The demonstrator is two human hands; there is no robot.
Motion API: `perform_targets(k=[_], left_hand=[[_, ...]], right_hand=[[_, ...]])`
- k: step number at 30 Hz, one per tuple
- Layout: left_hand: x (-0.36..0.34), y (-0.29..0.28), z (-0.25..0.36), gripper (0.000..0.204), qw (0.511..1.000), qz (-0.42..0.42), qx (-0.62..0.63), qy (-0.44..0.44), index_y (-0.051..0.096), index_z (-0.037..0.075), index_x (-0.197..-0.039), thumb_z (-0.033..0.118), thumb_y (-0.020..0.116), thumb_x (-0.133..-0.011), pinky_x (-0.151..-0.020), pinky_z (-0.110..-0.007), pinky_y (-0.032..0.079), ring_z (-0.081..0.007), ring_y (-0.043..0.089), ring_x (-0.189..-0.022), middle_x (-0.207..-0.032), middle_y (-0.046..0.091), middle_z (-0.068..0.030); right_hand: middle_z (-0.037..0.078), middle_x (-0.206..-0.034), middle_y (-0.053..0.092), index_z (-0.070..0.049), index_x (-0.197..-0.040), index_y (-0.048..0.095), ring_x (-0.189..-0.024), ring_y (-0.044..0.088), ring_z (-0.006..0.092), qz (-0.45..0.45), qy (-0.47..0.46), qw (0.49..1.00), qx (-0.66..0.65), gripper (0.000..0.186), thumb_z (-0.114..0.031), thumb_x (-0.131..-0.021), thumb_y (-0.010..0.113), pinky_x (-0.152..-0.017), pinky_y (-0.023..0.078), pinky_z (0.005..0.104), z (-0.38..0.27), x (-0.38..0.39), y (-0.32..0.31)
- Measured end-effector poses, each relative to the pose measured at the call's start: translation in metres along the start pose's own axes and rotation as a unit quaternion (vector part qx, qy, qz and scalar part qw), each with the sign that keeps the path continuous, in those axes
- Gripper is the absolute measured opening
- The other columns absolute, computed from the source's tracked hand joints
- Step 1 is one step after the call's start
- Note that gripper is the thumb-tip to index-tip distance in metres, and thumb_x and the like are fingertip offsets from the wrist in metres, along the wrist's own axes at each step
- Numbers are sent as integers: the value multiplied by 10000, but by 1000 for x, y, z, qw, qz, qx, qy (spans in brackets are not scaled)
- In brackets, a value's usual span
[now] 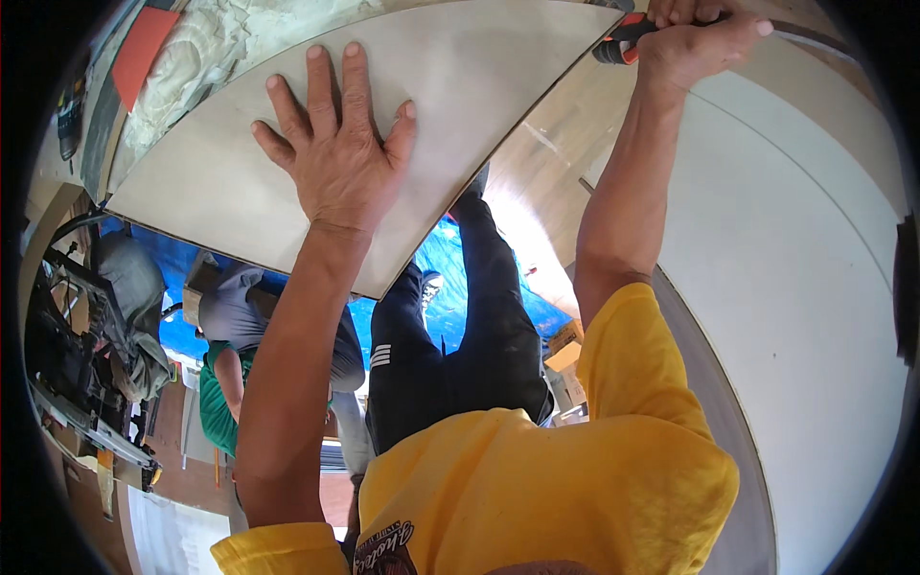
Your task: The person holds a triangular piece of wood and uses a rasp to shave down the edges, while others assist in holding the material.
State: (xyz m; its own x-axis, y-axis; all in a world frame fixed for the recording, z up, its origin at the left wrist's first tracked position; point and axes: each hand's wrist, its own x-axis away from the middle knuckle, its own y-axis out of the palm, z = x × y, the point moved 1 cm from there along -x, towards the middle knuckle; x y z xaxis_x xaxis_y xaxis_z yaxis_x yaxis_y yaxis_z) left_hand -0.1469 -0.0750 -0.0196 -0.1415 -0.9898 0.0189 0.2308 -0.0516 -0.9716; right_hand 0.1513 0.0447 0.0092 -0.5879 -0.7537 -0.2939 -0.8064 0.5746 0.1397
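My left hand (333,153) lies flat with spread fingers on a large pale panel (479,96), which has straight lower edges and a curved upper edge. My right hand (692,40) is closed on a black and orange tool (621,43) at the panel's upper right corner; the tool is partly hidden by the hand and cut off by the rim of the view. Beyond the panel's curved edge are crumpled whitish material (177,72) and a red flat piece (139,48).
A person in a green top (218,402) is bent at lower left, beside black metal equipment (77,316). Blue sheeting (172,297) and cardboard (565,355) lie below. A large white board (795,287) fills the right side. A dark tool (69,120) is at far left.
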Motion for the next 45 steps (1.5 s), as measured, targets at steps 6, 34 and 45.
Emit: perform_targets(k=[6, 34, 45], left_hand=[[-1, -6, 1, 726, 1000, -18, 17, 15, 371, 251, -1574, 605, 514, -956, -1097, -786, 109, -568, 169, -1464, -1631, 295, -130], [-1, -8, 7, 723, 999, -41, 33, 15, 334, 132, -1580, 494, 489, -974, -1149, -762, 42, -516, 87, -1505, -1653, 236, -125], [0, -6, 6, 705, 997, 1, 78, 21, 390, 115, -1547, 457, 547, -950, -1128, -779, 85, -501, 147, -1494, -1640, 265, -128]], right_hand=[[-35, -536, 282, -152, -669, 339, -422, 288, 90, 101, 231, 933, -258, 589, -597, -1033, 466, -371, 257, 269, -36, 22, 20], [7, -520, 266, -94, -645, 277, -411, 297, 129, -66, -62, 989, 113, 726, -721, -972, 437, -364, 277, 280, -50, 109, 21], [-11, -506, 286, -86, -662, 347, -392, 314, 99, -38, -54, 995, 73, 653, -616, -1036, 417, -338, 261, 250, -61, 158, 33]])
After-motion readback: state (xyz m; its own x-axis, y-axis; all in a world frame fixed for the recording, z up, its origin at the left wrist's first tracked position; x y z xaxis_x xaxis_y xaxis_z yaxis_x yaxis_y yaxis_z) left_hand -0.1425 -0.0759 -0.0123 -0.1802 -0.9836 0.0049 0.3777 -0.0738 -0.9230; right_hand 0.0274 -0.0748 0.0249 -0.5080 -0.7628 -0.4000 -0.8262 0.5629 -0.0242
